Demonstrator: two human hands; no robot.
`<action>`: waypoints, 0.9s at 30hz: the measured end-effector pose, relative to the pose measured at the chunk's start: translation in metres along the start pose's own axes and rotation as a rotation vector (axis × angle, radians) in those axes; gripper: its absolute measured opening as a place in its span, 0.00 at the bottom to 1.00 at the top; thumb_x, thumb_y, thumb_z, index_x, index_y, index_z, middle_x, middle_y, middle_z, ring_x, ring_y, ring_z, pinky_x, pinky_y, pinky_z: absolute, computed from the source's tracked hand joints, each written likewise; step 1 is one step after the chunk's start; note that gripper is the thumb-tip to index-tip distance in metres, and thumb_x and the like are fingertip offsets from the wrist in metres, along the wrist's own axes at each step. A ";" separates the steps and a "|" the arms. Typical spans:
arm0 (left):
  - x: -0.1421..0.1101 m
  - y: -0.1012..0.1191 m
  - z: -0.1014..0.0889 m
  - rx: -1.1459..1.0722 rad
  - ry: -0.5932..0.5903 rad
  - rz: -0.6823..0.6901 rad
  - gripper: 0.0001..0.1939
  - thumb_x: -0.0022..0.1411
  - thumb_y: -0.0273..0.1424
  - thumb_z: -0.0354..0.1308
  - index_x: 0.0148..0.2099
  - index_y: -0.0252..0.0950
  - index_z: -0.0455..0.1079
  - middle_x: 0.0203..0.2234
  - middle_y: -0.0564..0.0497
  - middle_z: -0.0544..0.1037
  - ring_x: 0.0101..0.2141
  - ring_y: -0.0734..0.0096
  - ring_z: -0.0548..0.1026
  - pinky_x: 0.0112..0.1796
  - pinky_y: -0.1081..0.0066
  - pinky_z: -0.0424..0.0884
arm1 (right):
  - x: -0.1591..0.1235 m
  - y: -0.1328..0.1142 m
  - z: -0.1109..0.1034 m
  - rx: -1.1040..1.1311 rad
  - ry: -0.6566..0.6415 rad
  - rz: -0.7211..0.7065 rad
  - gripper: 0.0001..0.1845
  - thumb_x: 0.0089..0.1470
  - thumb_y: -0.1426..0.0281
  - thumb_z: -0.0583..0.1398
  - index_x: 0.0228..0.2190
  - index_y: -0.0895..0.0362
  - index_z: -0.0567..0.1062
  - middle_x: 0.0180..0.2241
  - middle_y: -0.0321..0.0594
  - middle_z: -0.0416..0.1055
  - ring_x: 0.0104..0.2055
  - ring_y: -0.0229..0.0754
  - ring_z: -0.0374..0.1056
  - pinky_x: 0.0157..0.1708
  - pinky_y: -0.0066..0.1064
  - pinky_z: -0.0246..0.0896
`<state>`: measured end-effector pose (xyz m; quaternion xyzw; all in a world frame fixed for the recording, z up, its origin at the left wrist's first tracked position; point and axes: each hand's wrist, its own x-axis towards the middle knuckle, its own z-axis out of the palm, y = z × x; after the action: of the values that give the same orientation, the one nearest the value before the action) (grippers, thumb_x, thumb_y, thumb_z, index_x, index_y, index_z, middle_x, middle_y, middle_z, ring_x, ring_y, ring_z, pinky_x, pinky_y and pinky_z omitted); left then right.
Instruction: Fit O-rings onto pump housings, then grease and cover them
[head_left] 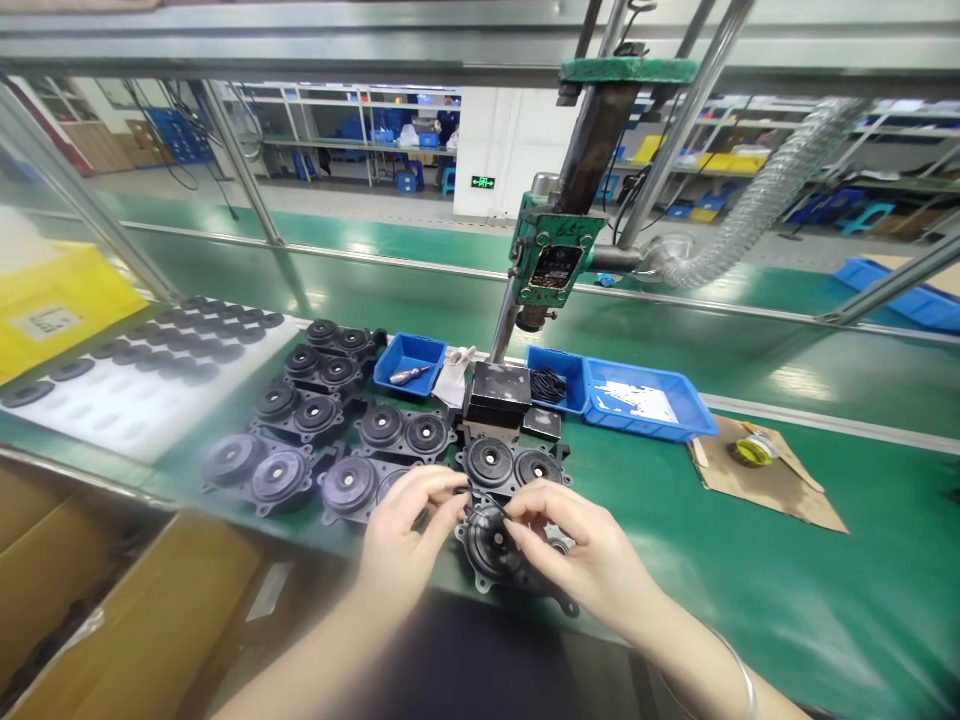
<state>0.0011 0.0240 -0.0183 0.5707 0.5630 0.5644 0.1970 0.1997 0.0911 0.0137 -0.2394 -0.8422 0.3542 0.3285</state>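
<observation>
Between my two hands is a thin black rubber ring (pixel 487 499), held just above a black twin-round housing (pixel 480 560) near the bench's front edge. My left hand (pixel 412 530) pinches the ring's left side between thumb and fingertips. On the other side, my right hand (pixel 566 535) is closed on it and hides part of the housing's right half. Another housing (pixel 491 460) lies directly behind, before the press's black block (pixel 501 388). Several similar housings (pixel 304 410) stand in rows to the left, each with two round black discs.
A green press (pixel 559 255) rises behind the hands. Blue trays hold a screwdriver (pixel 409 376), black rings (pixel 547 385) and white pieces (pixel 637 400). Cardboard (pixel 772 485) with a yellow jar (pixel 752 450) lies right. Black discs (pixel 202 345) cover a white sheet at left; cardboard boxes (pixel 150 620) stand below.
</observation>
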 end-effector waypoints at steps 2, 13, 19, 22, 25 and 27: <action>-0.001 0.001 -0.001 -0.016 0.048 0.004 0.06 0.64 0.30 0.59 0.43 0.38 0.73 0.39 0.48 0.73 0.30 0.74 0.74 0.34 0.72 0.73 | 0.000 -0.001 0.000 -0.003 0.011 -0.002 0.04 0.65 0.73 0.56 0.36 0.56 0.71 0.33 0.40 0.69 0.32 0.40 0.66 0.31 0.29 0.63; -0.005 0.015 0.007 -0.432 -0.176 -0.367 0.05 0.61 0.32 0.61 0.36 0.36 0.75 0.33 0.51 0.71 0.28 0.77 0.70 0.29 0.76 0.68 | -0.002 0.002 0.019 0.016 -0.032 -0.006 0.04 0.65 0.75 0.56 0.39 0.54 0.70 0.34 0.37 0.68 0.33 0.39 0.65 0.33 0.29 0.60; -0.004 0.018 0.006 -0.539 -0.157 -0.419 0.06 0.60 0.32 0.62 0.33 0.34 0.71 0.34 0.52 0.70 0.28 0.79 0.70 0.30 0.76 0.68 | 0.001 0.000 0.017 0.014 -0.066 0.028 0.04 0.65 0.73 0.56 0.38 0.54 0.71 0.34 0.37 0.68 0.34 0.39 0.65 0.33 0.29 0.60; -0.003 0.021 0.003 -0.594 -0.159 -0.482 0.07 0.61 0.33 0.61 0.35 0.33 0.70 0.36 0.50 0.74 0.27 0.78 0.72 0.32 0.74 0.71 | 0.005 -0.004 0.010 -0.011 -0.015 0.011 0.03 0.65 0.73 0.57 0.39 0.54 0.71 0.34 0.37 0.68 0.34 0.39 0.65 0.33 0.29 0.60; -0.002 0.022 0.001 -0.598 -0.175 -0.545 0.08 0.61 0.33 0.61 0.36 0.33 0.69 0.30 0.50 0.76 0.26 0.77 0.74 0.31 0.75 0.70 | 0.009 -0.005 0.005 -0.028 0.045 0.014 0.05 0.65 0.73 0.57 0.41 0.54 0.71 0.37 0.38 0.67 0.35 0.38 0.65 0.35 0.29 0.61; -0.002 0.021 0.000 -0.585 -0.193 -0.550 0.08 0.61 0.33 0.61 0.35 0.33 0.69 0.28 0.51 0.77 0.24 0.77 0.73 0.30 0.76 0.69 | 0.011 -0.004 0.004 -0.024 0.061 0.014 0.10 0.65 0.74 0.56 0.47 0.53 0.71 0.44 0.41 0.66 0.39 0.39 0.66 0.36 0.28 0.63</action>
<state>0.0101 0.0162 -0.0007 0.3691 0.4893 0.5707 0.5465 0.1889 0.0939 0.0190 -0.2597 -0.8342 0.3389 0.3489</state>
